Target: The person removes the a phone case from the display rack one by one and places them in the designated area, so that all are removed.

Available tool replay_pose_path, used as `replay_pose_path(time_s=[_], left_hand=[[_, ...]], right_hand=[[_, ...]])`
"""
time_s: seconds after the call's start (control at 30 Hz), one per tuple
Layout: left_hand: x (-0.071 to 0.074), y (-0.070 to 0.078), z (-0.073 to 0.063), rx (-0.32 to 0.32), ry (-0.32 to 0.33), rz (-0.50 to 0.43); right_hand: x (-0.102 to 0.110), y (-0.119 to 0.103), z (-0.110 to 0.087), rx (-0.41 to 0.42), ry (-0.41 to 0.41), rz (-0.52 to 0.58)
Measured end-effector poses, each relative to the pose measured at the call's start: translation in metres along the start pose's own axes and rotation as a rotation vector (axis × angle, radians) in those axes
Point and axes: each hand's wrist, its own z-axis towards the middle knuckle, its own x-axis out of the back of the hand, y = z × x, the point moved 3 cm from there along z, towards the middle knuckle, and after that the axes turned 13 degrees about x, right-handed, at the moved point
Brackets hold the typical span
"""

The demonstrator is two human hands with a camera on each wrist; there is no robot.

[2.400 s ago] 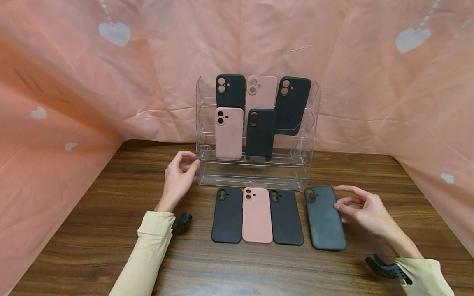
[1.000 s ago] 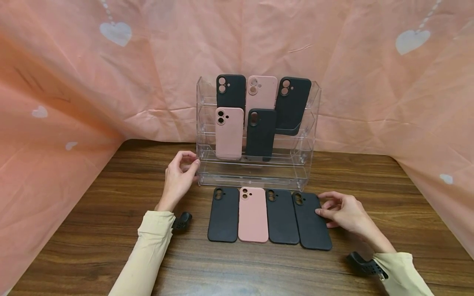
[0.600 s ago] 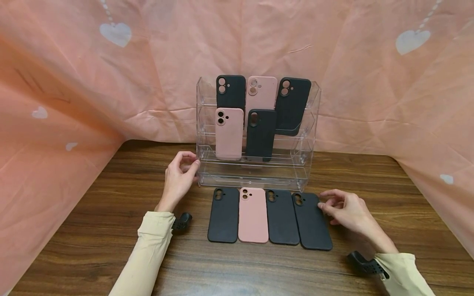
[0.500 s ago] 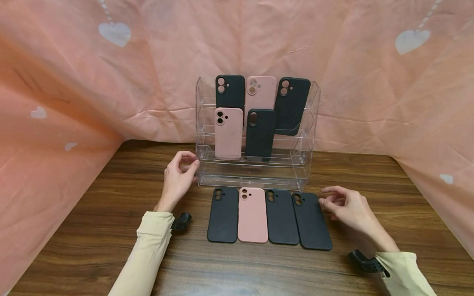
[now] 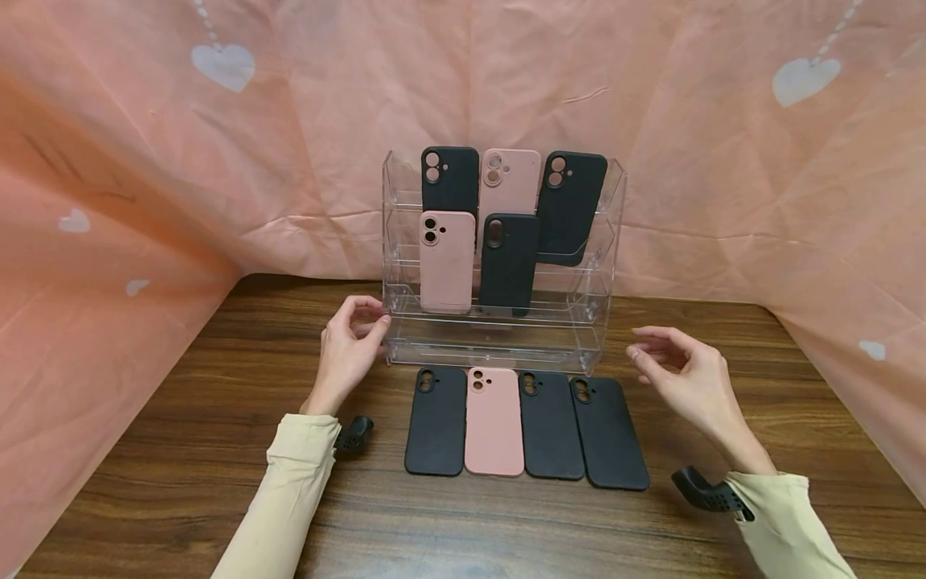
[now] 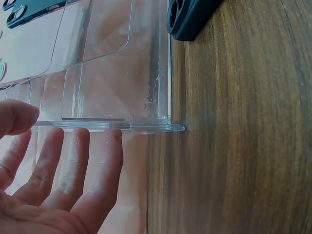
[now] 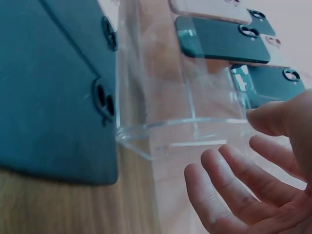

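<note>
A clear acrylic display rack (image 5: 499, 334) stands on the wooden table with several phone cases in its upper tiers. My left hand (image 5: 350, 346) holds the rack's left side panel; in the left wrist view the thumb (image 6: 19, 117) lies on one side of it and the fingers on the other. Flat in front of the rack lie a black phone case (image 5: 436, 422), a pink phone case (image 5: 495, 422), a second black case (image 5: 553, 426) and, rightmost, a third black case (image 5: 611, 434). My right hand (image 5: 687, 374) hovers above and right of that rightmost case, fingers loosely bent, nothing held.
On the rack's top tier lean a black case (image 5: 450, 178), a pink case (image 5: 510, 178) and a tilted black case (image 5: 571, 205). Lower stand a pink case (image 5: 448, 269) and a black case (image 5: 510, 265). Pink cloth (image 5: 325, 121) hangs behind and at both sides.
The right hand slid the rightmost black phone case left against the row, shifting the row slightly left. It then let go and rose away toward the rack. The left hand stays on the rack.
</note>
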Motion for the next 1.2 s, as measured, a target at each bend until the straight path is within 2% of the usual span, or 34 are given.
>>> replay_pose_path(time_s=[0.5, 0.93, 1.2], left_hand=[[-0.002, 0.0, -0.001, -0.027, 0.033, 0.035], [-0.002, 0.001, 0.0, -0.027, 0.037, 0.038], [-0.002, 0.0, 0.0, -0.017, 0.035, 0.04]], right_hand=[[-0.014, -0.03, 0.032, 0.085, 0.068, 0.179], [-0.033, -0.04, 0.059, 0.089, 0.075, 0.321], [-0.045, -0.042, 0.071, 0.048, 0.057, 0.359]])
